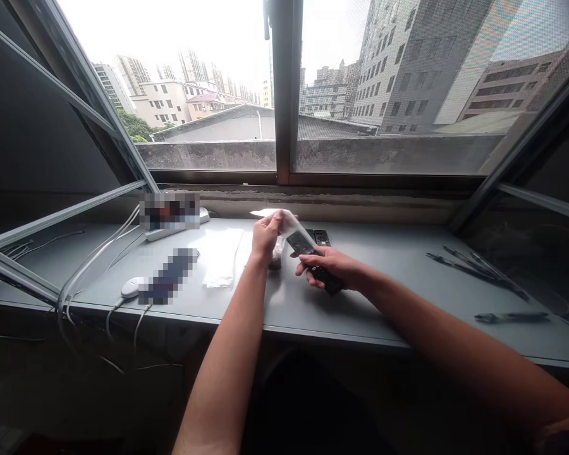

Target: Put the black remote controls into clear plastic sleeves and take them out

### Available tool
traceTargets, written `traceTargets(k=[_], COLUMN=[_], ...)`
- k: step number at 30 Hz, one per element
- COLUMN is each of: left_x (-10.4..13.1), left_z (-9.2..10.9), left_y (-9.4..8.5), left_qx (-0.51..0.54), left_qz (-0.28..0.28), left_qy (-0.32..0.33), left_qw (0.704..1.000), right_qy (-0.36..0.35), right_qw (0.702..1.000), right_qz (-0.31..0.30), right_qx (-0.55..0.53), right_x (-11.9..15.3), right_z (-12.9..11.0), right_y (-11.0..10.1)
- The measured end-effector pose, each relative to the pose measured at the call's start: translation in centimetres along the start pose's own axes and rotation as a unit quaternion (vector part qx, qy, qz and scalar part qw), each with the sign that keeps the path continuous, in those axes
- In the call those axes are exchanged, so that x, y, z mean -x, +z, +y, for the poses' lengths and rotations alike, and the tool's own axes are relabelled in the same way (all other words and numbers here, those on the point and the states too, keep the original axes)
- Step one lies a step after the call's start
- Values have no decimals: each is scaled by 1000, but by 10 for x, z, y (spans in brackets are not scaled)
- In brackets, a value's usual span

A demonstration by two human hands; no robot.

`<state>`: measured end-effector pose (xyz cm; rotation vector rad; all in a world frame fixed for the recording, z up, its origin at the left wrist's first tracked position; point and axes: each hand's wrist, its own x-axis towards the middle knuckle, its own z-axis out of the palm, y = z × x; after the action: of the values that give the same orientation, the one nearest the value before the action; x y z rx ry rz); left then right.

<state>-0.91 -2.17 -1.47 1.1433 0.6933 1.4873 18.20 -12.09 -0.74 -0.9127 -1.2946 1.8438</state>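
In the head view, the left hand (265,237) pinches a translucent plastic sleeve (291,222) between thumb and fingers, above the far half of a grey table (398,278). The right hand (329,262), nearer and to the right, grasps a black remote control (330,282) around its middle. The remote slants from far left to near right; its far end shows through the film of the sleeve, and the right fingers hide part of its keys.

Just beyond the right hand lie more dark remotes (321,237), partly covered by the sleeve and the hand. Between the two hands sits a small dark item in clear wrapping (275,258), close behind the left wrist and too hidden to identify. To the left of the left forearm lies a flat pile of whitish sleeves (222,256).

Farther left, a white power strip (201,216) stands near the window ledge, partly blurred out. Nearer, a blurred-out dark object (171,275) lies beside a white rounded device (131,287), and white cables (88,265) loop over the near edge. A metal frame (21,284) crosses the left end. At the right lie several dark slender items (477,268), with another, pen-like item (511,317) nearer. A window post (287,95) rises at the far side.
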Motion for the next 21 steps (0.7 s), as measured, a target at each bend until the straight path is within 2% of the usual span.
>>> traceTargets(k=[4, 5, 7, 12, 14, 17, 21], left_x=[-9, -10, -11, -7, -5, 0, 7], left_z=[3, 4, 6, 8, 9, 11, 11], left_y=[-9, -10, -11, -7, -4, -1, 4], left_qx=[58, 74, 100, 126, 121, 86, 23], left_qz=[173, 200, 219, 166, 140, 98, -18], left_qy=[41, 39, 26, -3, -8, -16, -65], left_qw=[982, 976, 970, 978, 983, 991, 997], right_qy=[21, 17, -1, -105, -136, -126, -58], right_qw=[999, 999, 998, 975, 969, 984, 993], right_qz=[6, 18, 53, 193, 198, 126, -14], right_qx=[25, 31, 35, -42, -55, -8, 97], right_x=[-1, -1, -2, 0, 4, 12, 18], right_z=[0, -1, -3, -14, -18, -22, -19], right_y=[-5, -7, -11, -19, -20, -21, -15])
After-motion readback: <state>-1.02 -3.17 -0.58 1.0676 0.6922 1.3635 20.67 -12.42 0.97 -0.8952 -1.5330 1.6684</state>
